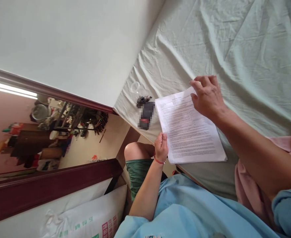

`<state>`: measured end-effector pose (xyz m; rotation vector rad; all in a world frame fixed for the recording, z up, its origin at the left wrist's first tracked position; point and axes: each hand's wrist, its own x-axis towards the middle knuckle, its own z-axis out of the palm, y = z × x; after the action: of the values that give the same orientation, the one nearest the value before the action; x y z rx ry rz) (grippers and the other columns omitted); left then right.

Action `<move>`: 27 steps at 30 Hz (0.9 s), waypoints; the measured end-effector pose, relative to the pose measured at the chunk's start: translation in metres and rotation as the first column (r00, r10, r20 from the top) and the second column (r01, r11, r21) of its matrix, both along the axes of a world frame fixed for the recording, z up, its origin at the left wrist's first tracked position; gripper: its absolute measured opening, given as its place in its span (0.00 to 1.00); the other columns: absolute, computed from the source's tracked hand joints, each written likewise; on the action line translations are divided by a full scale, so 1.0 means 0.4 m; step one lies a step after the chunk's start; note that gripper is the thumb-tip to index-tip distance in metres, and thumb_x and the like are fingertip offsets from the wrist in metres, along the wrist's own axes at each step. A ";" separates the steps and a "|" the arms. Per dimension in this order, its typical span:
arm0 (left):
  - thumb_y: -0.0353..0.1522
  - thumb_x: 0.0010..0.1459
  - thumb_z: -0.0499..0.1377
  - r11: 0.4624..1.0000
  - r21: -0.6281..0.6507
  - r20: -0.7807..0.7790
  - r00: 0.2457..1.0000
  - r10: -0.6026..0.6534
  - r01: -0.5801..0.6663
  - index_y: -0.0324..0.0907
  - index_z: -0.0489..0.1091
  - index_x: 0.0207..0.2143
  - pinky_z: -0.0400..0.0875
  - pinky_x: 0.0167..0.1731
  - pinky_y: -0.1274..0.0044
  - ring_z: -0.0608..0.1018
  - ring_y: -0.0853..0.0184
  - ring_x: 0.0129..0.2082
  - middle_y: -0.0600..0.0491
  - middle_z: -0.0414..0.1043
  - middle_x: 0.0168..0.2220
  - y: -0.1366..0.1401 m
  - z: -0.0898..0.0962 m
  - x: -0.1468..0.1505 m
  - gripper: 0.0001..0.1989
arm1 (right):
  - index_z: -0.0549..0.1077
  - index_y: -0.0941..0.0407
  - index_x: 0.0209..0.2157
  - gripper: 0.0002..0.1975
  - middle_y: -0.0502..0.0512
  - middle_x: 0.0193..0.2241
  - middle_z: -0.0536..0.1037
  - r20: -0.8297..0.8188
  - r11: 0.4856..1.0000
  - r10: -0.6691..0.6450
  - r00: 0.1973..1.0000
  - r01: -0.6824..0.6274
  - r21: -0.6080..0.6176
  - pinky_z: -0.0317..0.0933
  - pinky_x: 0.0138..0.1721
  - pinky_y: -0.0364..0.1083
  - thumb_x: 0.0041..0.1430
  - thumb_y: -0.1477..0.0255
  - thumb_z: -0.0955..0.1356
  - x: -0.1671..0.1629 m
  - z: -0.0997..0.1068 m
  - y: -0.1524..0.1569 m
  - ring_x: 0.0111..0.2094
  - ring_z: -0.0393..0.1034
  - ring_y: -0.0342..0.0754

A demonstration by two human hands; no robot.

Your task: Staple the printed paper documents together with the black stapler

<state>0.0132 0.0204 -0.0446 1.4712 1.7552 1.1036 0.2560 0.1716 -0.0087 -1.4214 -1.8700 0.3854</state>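
Hands (208, 98) at papers (182, 132) — rumpled bedsheet (236, 49)

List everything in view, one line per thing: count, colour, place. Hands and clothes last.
Papers: one stack, white, on the sheet's near edge
Sheet: one, pale green, under the papers
Dark object: one, black and red, left of the papers, blurred
Dark tangle: one, blackish, beside it
Clear cup: one, colourless, beyond the tangle
Pink cloth: count unclear, by the right arm
Wall: one, white, upper left
Door frame: one, dark red, left
Clutter: uncountable, mixed colours, through the doorway
Bag: one, white, lower left
Shirt: one, blue, bottom
Shorts: one pair, green, lower middle
Bracelet: one, red, left wrist
Left hand: one, gripping the papers' left edge
Right hand: one, at their top right corner
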 end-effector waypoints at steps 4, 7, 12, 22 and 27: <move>0.57 0.69 0.52 1.000 -0.001 -0.052 0.999 -0.014 0.014 0.44 0.63 0.29 0.61 0.29 0.75 0.64 0.69 0.25 0.58 0.61 0.24 -0.022 0.028 0.014 0.28 | 0.64 0.48 0.70 0.28 0.63 0.71 0.63 0.083 0.999 -0.016 0.996 0.013 0.037 0.50 0.63 0.75 0.69 0.71 0.62 0.007 0.037 -0.012 0.71 0.50 0.73; 0.53 0.72 0.51 0.997 -0.052 -0.065 0.996 -0.057 0.053 0.44 0.63 0.30 0.63 0.29 0.75 0.65 0.69 0.26 0.57 0.61 0.25 -0.046 0.060 0.016 0.25 | 0.68 0.48 0.67 0.25 0.63 0.65 0.71 0.103 1.000 0.020 0.994 -0.020 0.007 0.48 0.64 0.73 0.72 0.68 0.60 0.021 0.033 0.001 0.70 0.53 0.69; 0.53 0.72 0.50 0.975 -0.098 -0.113 0.972 -0.208 0.197 0.45 0.60 0.28 0.61 0.27 0.75 0.63 0.69 0.24 0.58 0.59 0.24 -0.055 0.080 0.009 0.26 | 0.80 0.53 0.51 0.22 0.63 0.47 0.82 0.080 0.984 0.167 0.983 -0.162 -0.071 0.55 0.62 0.67 0.74 0.64 0.57 0.021 -0.009 0.023 0.60 0.68 0.65; 0.53 0.73 0.48 0.962 -0.119 -0.144 0.955 -0.260 0.244 0.46 0.59 0.28 0.61 0.27 0.75 0.63 0.69 0.23 0.58 0.59 0.23 -0.058 0.060 0.013 0.26 | 0.83 0.53 0.42 0.17 0.59 0.39 0.82 -0.042 0.901 0.385 0.922 -0.385 -0.199 0.64 0.51 0.55 0.69 0.65 0.63 0.038 0.005 0.028 0.47 0.73 0.58; 0.53 0.72 0.50 0.964 -0.172 -0.123 0.966 -0.227 0.205 0.45 0.65 0.30 0.64 0.28 0.75 0.67 0.68 0.24 0.57 0.65 0.24 -0.065 0.082 0.002 0.25 | 0.83 0.52 0.38 0.15 0.57 0.39 0.82 -0.143 0.873 0.442 0.886 -0.461 -0.160 0.65 0.47 0.53 0.68 0.64 0.64 0.045 0.015 0.026 0.43 0.74 0.55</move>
<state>0.0139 -0.0058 -0.0118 1.6306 1.6842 0.7473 0.2741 0.1822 -0.0028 -1.0390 -2.1174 0.8714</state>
